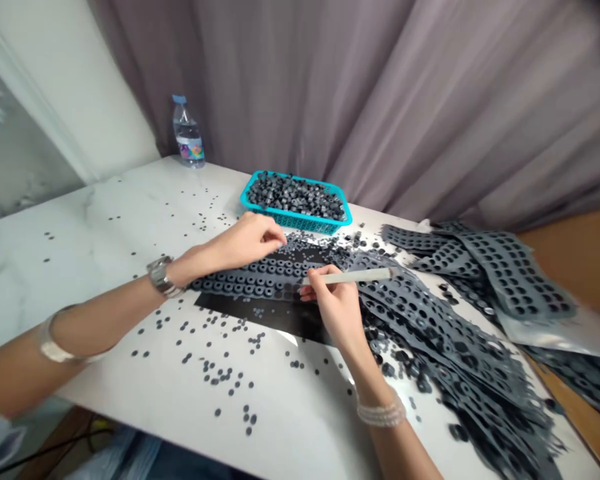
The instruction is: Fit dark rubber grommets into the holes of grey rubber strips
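Note:
My right hand grips a slim white pen-like stick, whose left end points down at a dark grey rubber sheet moulded with rows of round, ring-like parts. That sheet lies across a flat black mat. Over the far side of the sheet is my left hand, its fingers curled in; whatever they may pinch is hidden. Small black discs are scattered over the table in front of the mat.
Behind my hands stands a turquoise basket heaped with small black parts. Punched rubber sheets pile up at the right, with loose parts around them. A water bottle stands at the back left by the curtain.

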A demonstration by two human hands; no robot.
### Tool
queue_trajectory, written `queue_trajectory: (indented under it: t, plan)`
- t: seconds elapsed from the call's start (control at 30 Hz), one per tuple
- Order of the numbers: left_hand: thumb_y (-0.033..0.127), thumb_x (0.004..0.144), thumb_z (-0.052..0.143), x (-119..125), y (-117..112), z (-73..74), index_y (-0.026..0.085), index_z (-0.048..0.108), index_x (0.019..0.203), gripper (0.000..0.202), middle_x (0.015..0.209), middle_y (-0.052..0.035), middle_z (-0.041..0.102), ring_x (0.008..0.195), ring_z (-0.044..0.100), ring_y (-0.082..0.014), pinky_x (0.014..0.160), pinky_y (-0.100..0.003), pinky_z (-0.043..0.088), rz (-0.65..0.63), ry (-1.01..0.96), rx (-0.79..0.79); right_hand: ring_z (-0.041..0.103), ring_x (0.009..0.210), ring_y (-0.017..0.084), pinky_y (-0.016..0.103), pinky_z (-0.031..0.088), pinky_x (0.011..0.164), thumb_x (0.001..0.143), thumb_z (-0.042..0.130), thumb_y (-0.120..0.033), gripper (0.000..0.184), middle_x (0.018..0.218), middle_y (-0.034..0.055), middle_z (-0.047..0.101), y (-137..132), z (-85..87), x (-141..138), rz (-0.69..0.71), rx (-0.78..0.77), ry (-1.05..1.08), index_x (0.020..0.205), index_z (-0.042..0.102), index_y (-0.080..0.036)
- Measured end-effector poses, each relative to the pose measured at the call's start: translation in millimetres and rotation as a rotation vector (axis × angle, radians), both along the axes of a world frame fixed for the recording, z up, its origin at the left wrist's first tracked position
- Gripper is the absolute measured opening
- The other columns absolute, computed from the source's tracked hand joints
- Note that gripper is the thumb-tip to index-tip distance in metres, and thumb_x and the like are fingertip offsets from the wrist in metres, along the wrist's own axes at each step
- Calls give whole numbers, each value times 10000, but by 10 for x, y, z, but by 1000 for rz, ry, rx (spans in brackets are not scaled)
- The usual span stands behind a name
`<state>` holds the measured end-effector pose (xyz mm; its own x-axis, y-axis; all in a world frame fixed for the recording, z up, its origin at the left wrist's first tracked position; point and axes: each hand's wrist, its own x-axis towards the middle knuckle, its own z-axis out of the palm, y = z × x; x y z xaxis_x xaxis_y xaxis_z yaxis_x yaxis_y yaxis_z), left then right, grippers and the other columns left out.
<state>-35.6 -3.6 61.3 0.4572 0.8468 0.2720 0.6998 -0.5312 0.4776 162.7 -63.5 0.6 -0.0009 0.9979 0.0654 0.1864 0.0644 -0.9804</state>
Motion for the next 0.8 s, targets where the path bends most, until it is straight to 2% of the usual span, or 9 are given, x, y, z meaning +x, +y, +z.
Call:
queue_trajectory:
  t: [0.07,0.13,0.33,0.53,0.8]
  plan:
    - [200,819,528,-58,-275,-116,181,752,917,245,870,-55,719,747,623,-162,681,-288,436,-71,56,-94,657,606,183,287,516,616,862,564,-443,265,631,13,663,-29,-10,-83,62,7,-53,737,556,-209]
    - [192,821,532,-102,-427,-238,191,737,951,243,881,-48,692,771,609,-161,676,-282,419,-130,103,-137,648,601,180,281,498,614,878,545,-425,260,624,9,662,-56,-17,-152,93,29,-142,729,552,-213]
    - [196,866,497,-133,-445,-496,199,676,1033,245,969,-54,615,882,582,-180,737,-295,399,-232,145,-139,625,618,170,271,461,614,908,507,-399,249,641,-8,641,-84,-40,-211,129,26,-243,738,540,-220]
    - [192,899,444,-101,-546,-540,171,629,869,189,948,-71,591,868,571,-182,753,-314,399,-206,163,-91,581,618,152,259,422,592,912,501,-373,244,657,-12,612,-86,-34,-232,158,43,-287,727,532,-216]
    - [151,872,473,-26,-590,-611,153,662,877,189,868,-79,604,784,571,-182,711,-323,409,-129,139,-53,532,586,139,261,359,576,911,477,-310,224,643,-10,589,-99,19,-292,156,85,-382,711,504,-214]
